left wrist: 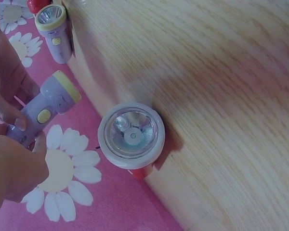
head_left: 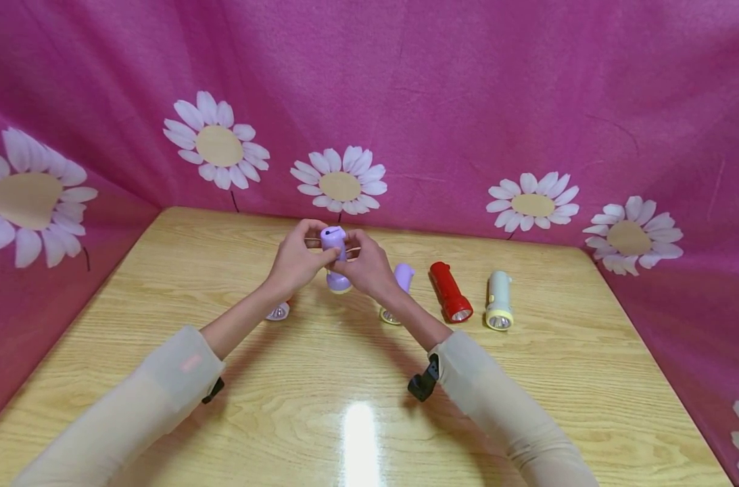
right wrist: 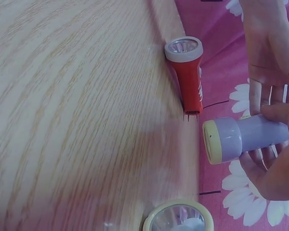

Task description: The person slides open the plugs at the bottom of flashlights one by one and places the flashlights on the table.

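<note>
A purple flashlight [head_left: 339, 281] with a yellow rim is held up over the far half of the table, its head pointing down. My left hand [head_left: 296, 258] grips its body from the left, thumb across the front. From the other side my right hand [head_left: 369, 265] holds the same body, fingers and thumb curled round it. In the left wrist view a yellow button [left wrist: 44, 116] shows on the body. Below my left forearm lies a red flashlight [right wrist: 188, 84] with a white head, mostly hidden in the head view. A second purple flashlight [head_left: 403, 276] lies partly behind my right wrist.
To the right on the wooden table [head_left: 284, 419] lie a red flashlight [head_left: 448, 291] and a pale green flashlight [head_left: 499, 291] with a yellow rim. Pink flowered cloth [head_left: 430, 101] hangs behind the table and at its sides.
</note>
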Demonstrator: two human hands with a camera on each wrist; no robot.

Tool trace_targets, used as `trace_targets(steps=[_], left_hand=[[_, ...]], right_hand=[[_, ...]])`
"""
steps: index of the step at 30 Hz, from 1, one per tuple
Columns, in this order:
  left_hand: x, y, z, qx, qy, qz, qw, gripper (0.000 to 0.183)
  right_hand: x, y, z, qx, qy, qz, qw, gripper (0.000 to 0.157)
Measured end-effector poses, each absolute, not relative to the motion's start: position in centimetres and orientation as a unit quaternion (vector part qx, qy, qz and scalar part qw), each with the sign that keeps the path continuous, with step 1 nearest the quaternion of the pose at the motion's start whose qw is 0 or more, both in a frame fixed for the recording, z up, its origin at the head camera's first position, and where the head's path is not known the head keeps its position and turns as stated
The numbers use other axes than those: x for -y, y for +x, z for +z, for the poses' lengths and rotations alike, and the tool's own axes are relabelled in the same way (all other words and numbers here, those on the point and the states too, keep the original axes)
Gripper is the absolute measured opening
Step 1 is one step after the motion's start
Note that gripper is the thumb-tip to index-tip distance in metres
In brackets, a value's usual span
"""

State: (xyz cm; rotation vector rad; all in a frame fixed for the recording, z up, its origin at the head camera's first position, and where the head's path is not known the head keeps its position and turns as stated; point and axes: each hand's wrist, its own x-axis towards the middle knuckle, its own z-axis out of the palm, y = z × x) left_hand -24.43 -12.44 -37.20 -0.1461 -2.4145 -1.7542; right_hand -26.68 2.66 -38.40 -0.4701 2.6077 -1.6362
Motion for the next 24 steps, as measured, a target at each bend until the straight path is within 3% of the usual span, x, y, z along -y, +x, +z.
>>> trace_targets(steps=[24], left_hand=[[13.12, -24.33, -37.06, 0.789, -0.108, -0.6, 0.078, 0.041]], right_hand=[[-2.72, -26.8, -38.75, -0.81, -0.177, -0.559, -0.017, 0.041]])
